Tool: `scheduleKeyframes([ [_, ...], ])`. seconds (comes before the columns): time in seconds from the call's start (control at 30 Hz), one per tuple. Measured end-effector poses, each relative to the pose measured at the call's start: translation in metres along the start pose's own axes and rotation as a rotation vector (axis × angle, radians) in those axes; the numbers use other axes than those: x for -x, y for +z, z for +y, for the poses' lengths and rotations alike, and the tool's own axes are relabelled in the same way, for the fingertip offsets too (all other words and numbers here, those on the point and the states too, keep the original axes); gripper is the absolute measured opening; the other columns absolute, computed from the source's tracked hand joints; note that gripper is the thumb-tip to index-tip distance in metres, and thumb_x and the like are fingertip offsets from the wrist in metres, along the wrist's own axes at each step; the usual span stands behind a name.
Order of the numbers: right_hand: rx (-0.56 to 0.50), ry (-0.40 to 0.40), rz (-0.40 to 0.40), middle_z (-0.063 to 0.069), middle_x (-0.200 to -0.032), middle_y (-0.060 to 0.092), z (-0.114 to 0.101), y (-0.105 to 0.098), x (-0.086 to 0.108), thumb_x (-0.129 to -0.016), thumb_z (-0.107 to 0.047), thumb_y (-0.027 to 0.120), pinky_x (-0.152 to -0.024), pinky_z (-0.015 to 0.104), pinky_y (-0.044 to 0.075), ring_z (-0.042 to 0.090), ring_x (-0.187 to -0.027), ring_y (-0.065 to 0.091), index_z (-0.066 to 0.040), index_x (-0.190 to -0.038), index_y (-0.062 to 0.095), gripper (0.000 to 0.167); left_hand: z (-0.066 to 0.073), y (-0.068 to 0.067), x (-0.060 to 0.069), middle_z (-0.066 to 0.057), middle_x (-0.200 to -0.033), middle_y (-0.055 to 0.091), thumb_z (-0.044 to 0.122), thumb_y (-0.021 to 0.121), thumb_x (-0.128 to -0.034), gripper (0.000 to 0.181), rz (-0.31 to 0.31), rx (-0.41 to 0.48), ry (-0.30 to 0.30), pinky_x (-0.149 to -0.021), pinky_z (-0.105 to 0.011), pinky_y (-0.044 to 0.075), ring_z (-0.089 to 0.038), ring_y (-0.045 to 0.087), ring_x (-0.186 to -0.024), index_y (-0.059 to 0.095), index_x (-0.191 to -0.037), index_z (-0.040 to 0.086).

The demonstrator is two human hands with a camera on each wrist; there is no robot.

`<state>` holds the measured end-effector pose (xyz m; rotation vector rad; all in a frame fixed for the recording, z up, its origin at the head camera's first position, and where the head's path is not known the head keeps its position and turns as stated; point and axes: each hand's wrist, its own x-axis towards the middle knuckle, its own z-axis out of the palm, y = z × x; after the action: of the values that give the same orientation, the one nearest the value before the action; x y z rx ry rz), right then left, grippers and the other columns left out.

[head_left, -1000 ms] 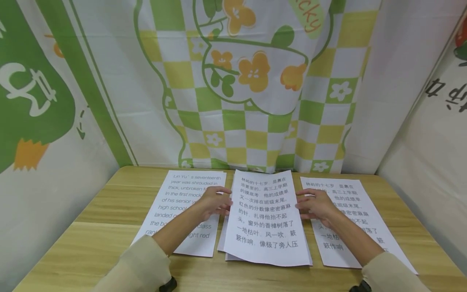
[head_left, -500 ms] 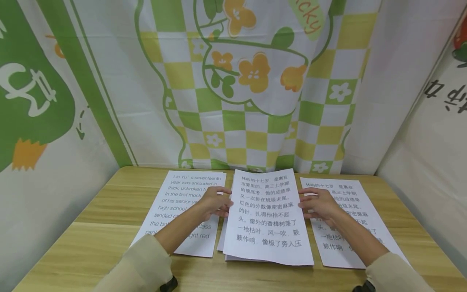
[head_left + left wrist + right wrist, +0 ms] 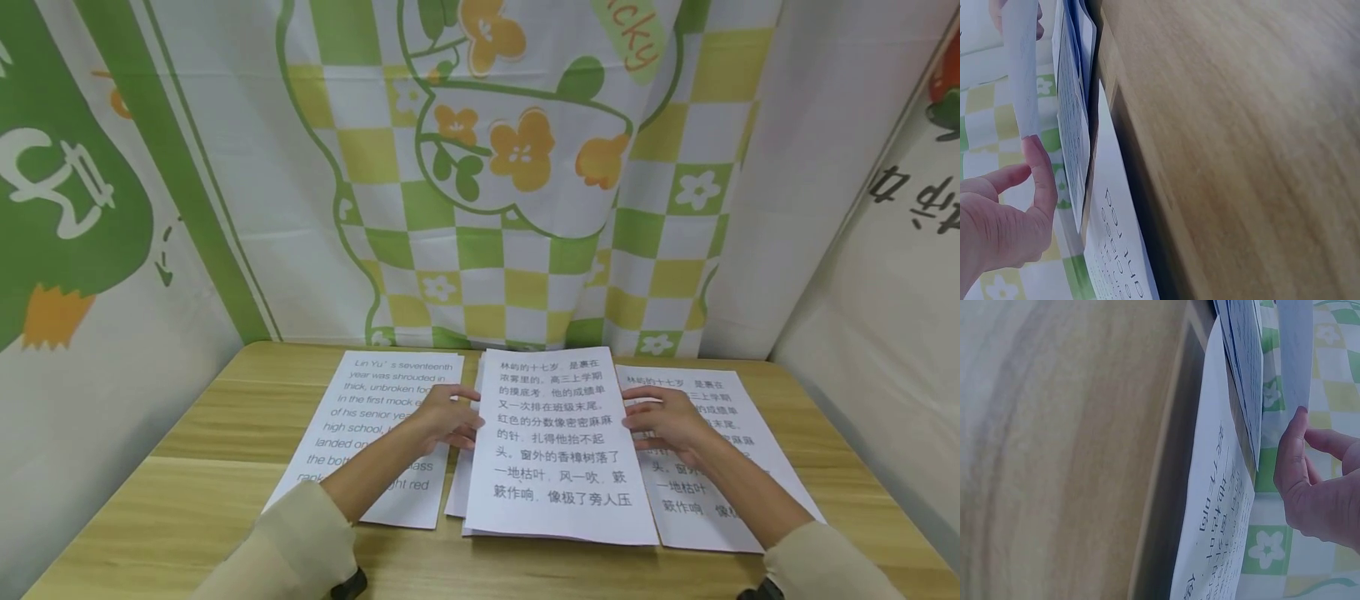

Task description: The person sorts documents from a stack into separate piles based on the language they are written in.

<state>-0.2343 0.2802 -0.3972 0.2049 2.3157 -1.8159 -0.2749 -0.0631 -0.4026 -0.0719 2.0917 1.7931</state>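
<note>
Between my two hands in the head view is a white sheet of paper [image 3: 558,442] printed with Chinese text. My left hand [image 3: 444,418] holds its left edge at the fingertips, and my right hand [image 3: 667,423] does the same on the right edge. Both wrist views show the sheet [image 3: 1021,81] raised above the table. Beneath it lies a middle stack of papers [image 3: 456,496], mostly covered in the head view but visible in the left wrist view as a stack [image 3: 1072,137] with its layered edges.
A stack with English text [image 3: 397,500] lies on the left of the wooden table [image 3: 187,500]. Another stack with Chinese text [image 3: 720,529] lies on the right, partly behind my right forearm. A checked, flowered curtain [image 3: 525,275] hangs at the back, with printed cloth on both sides.
The held sheet has shifted slightly to the right and lies flatter. My right hand has moved right with it, and my left hand has followed by a small amount.
</note>
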Motion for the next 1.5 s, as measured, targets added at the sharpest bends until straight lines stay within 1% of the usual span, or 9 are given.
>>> scheduleKeyframes([
  [0.37,0.033,0.006,0.014,0.012,-0.109,0.068,0.002,-0.007,0.003,-0.095,0.001,0.068,-0.075,0.038,0.066,0.018,-0.089,0.070,0.006,-0.148,0.046,0.057,0.001,0.005,0.001,-0.020,-0.087,0.072,-0.013,0.068,-0.0860,0.054,-0.027,-0.037,0.002,-0.060,-0.033,0.065,-0.022,0.071,-0.065,0.055,-0.138,-0.005],
  [0.57,0.025,-0.004,0.000,0.011,-0.109,0.068,0.003,-0.012,0.004,-0.096,0.002,0.068,-0.074,0.037,0.066,0.017,-0.089,0.070,0.006,-0.149,0.045,0.058,0.001,0.008,0.000,-0.020,-0.086,0.073,-0.012,0.067,-0.0865,0.053,-0.043,-0.017,0.003,-0.060,-0.032,0.065,-0.021,0.070,-0.065,0.056,-0.138,-0.006],
  [0.73,0.033,-0.012,-0.008,0.011,-0.111,0.068,0.003,-0.020,0.006,-0.096,0.001,0.067,-0.076,0.037,0.066,0.018,-0.091,0.070,0.006,-0.149,0.044,0.058,0.001,0.014,-0.003,-0.019,-0.085,0.073,-0.013,0.066,-0.0855,0.051,-0.064,0.006,0.024,-0.059,-0.031,0.065,-0.020,0.069,-0.062,0.057,-0.136,-0.006],
  [1.1,0.053,-0.026,-0.025,0.009,-0.111,0.067,0.011,-0.044,0.010,-0.097,-0.001,0.067,-0.077,0.036,0.066,0.018,-0.093,0.070,0.006,-0.150,0.044,0.058,0.004,0.036,-0.008,-0.016,-0.083,0.071,-0.015,0.062,-0.0840,0.053,-0.111,0.068,0.047,-0.057,-0.029,0.064,-0.019,0.068,-0.061,0.056,-0.136,-0.006],
  [1.3,0.048,-0.016,-0.031,0.006,-0.109,0.067,0.017,-0.060,0.009,-0.097,-0.001,0.068,-0.076,0.034,0.065,0.016,-0.091,0.069,0.007,-0.150,0.043,0.059,0.007,0.051,-0.012,-0.017,-0.084,0.069,-0.016,0.061,-0.0844,0.052,-0.125,0.081,0.062,-0.062,-0.034,0.066,-0.021,0.069,-0.063,0.056,-0.135,-0.006],
  [1.5,0.060,0.011,-0.019,0.006,-0.113,0.066,0.023,-0.076,0.009,-0.098,-0.004,0.068,-0.075,0.033,0.065,0.017,-0.092,0.069,0.006,-0.151,0.042,0.060,0.013,0.065,-0.012,-0.020,-0.087,0.071,-0.016,0.062,-0.0847,0.051,-0.135,0.090,0.052,-0.063,-0.035,0.066,-0.022,0.071,-0.064,0.057,-0.135,-0.005],
])
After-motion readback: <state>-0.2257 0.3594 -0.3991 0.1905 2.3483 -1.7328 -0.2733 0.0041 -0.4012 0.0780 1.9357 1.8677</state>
